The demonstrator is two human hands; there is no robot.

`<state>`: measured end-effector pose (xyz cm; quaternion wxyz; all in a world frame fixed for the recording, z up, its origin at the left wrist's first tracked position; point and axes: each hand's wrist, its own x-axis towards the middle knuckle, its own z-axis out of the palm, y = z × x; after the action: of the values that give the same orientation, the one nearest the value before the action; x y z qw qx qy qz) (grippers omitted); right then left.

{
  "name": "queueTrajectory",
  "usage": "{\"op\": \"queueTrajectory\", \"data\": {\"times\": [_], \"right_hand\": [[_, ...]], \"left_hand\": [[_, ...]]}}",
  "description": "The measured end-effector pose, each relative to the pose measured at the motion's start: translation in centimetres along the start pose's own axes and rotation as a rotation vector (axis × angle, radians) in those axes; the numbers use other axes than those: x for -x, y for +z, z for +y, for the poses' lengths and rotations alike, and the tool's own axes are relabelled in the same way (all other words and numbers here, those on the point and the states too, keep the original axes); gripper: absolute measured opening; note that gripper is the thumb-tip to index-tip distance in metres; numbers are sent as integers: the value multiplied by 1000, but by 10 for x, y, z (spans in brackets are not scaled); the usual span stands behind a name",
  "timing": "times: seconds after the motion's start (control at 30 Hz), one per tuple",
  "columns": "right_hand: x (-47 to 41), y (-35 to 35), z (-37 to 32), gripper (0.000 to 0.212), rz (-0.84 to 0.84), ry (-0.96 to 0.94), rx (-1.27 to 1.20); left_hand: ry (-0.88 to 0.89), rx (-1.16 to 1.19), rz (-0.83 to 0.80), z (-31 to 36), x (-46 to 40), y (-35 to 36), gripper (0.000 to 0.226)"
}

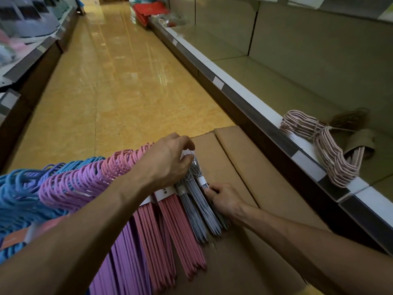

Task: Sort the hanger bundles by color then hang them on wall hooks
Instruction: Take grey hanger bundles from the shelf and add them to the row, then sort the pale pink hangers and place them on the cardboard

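The left hand (168, 160) covers the hook ends of the grey plastic hanger bundle (200, 209). The blue plastic hanger bundle (19, 194) runs off the left edge. Blurred red goods (148, 9) far down the aisle cannot be identified.

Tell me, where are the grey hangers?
The grey hangers lie on the cardboard box, right of the pink hangers, under both hands.
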<state>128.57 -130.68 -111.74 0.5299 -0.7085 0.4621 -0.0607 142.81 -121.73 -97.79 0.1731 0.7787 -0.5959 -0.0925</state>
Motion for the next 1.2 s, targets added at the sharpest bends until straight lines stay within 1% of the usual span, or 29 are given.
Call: {"op": "queueTrajectory", "data": {"times": [0.13, 0.3, 0.47, 0.6, 0.7, 0.77, 0.87, 0.93, 1.03, 1.1, 1.2], "right_hand": [[9, -8, -3, 25, -50, 1, 118], [36, -37, 1, 41, -39, -63, 388], [62, -92, 2, 37, -8, -160, 518], [71, -150, 1, 28, 127, -227, 548], [70, -191, 2, 28, 354, -296, 657], [66, -213, 3, 28, 491, -306, 709], [59, -241, 3, 34, 628, -239, 748], [49, -257, 6, 37, 667, -141, 713], [36, -272, 7, 38, 611, 57, 575], [32, -275, 4, 29, 544, 121, 526], [25, -275, -5, 22, 494, 171, 555]], "left_hand": [[47, 25, 45, 12, -5, -3, 30], [110, 62, 65, 24, -8, -6, 23], [122, 81, 57, 41, -16, -5, 22], [138, 124, 72, 57, -29, 1, 22], [168, 142, 66, 70, -36, 8, 22], [191, 147, 56, 78, -39, 13, 22], [213, 152, 37, 85, -45, 19, 23], [212, 156, 42, 89, -49, 22, 23], [200, 156, 41, 94, -54, 27, 23], [194, 166, 35, 96, -57, 30, 23], [185, 172, 29, 99, -59, 35, 23]]}}
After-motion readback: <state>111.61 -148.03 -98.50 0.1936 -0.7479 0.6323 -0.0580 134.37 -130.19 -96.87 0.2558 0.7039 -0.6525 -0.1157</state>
